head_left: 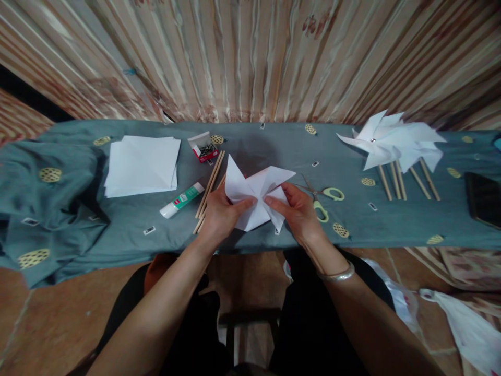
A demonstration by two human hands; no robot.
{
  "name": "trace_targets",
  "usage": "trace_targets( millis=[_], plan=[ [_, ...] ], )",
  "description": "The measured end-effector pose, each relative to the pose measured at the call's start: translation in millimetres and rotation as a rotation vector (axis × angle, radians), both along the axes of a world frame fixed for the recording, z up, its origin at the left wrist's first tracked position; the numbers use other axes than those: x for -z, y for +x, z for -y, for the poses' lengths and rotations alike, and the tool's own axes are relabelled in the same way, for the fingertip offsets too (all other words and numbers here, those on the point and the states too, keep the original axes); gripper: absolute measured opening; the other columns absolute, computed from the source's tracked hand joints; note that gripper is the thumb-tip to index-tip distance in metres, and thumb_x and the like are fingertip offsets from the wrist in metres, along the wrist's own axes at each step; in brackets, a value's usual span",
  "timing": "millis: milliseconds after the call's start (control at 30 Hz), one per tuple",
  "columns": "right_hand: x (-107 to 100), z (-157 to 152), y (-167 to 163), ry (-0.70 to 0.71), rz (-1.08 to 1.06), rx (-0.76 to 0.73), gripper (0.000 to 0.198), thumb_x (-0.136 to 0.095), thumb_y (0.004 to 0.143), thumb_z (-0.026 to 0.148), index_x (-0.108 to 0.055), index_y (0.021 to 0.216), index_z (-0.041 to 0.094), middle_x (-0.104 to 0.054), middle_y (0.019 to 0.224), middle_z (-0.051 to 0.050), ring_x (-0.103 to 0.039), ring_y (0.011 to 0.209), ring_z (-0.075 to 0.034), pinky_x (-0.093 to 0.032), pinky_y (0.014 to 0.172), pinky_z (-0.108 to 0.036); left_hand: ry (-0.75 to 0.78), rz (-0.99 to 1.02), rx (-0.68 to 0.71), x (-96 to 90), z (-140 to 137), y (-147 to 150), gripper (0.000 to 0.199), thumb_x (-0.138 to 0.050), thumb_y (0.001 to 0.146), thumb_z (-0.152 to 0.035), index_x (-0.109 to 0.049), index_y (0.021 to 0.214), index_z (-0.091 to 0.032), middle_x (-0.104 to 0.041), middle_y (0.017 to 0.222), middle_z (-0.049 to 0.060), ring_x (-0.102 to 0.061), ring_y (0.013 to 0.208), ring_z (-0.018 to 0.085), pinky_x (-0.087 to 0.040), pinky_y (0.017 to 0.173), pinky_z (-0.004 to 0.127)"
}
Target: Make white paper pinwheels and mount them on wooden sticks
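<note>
A white paper pinwheel (pixel 250 201) is held just above the cloth, its blades folded in toward the middle. My left hand (pixel 226 209) grips its left side, thumb pressed near the centre. From the other side my right hand (pixel 294 208) pinches it, that thumb also close to the centre. Both sets of fingers are partly hidden behind the paper. Just left of my left hand lie several wooden sticks (pixel 210 185) and a glue stick (pixel 182 200). Scissors (pixel 321 197) with pale green handles rest beside my right hand.
A stack of white paper (pixel 141 166) lies at the left, near an open small red-and-white box (pixel 204 147) of metal pins or tacks. Finished-looking pinwheels (pixel 395 138) on sticks overlap at the right. A dark phone (pixel 483 198) sits at the right edge of the grey cloth (pixel 242 138).
</note>
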State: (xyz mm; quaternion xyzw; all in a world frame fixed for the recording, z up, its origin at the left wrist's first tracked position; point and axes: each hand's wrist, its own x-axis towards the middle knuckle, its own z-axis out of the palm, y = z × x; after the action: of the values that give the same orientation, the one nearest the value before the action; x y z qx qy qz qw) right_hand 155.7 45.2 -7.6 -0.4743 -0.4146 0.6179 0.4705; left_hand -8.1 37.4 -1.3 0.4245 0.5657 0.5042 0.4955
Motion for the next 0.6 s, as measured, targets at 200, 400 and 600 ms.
trace_targets(
  millis=[200, 400, 600],
  plan=[
    [-0.2, -0.8, -1.6, -0.003, 0.018, -0.003, 0.044, -0.086, 0.059, 0.038, -0.068, 0.097, 0.023, -0.077, 0.094, -0.002, -0.071, 0.081, -0.022, -0.057, 0.078, -0.038, 0.01, 0.005, 0.003, 0.1, -0.5, 0.7, 0.054, -0.081, 0.057, -0.028, -0.067, 0.107, -0.012, -0.075, 0.094, 0.007, -0.07, 0.082, 0.023, -0.056, 0.076, 0.033],
    [0.9, -1.1, -2.1, -0.006, 0.031, 0.008, 0.043, -0.087, 0.058, 0.033, -0.069, 0.096, 0.023, -0.077, 0.09, 0.0, -0.07, 0.079, -0.021, -0.057, 0.078, -0.037, 0.058, -0.028, 0.026, 3.5, -0.3, 0.9, 0.049, -0.08, 0.06, -0.028, -0.069, 0.105, -0.012, -0.075, 0.097, 0.008, -0.071, 0.087, 0.026, -0.057, 0.08, 0.036],
    [5.8, -1.5, -3.0, 0.011, 0.086, 0.028, 0.042, -0.086, 0.058, 0.036, -0.068, 0.093, 0.021, -0.076, 0.087, -0.001, -0.07, 0.075, -0.021, -0.058, 0.072, -0.037, 0.034, -0.032, 0.006, 6.7, 0.9, 3.9, 0.046, -0.078, 0.06, -0.027, -0.07, 0.103, -0.012, -0.076, 0.092, 0.009, -0.071, 0.084, 0.027, -0.058, 0.076, 0.038]
  ],
)
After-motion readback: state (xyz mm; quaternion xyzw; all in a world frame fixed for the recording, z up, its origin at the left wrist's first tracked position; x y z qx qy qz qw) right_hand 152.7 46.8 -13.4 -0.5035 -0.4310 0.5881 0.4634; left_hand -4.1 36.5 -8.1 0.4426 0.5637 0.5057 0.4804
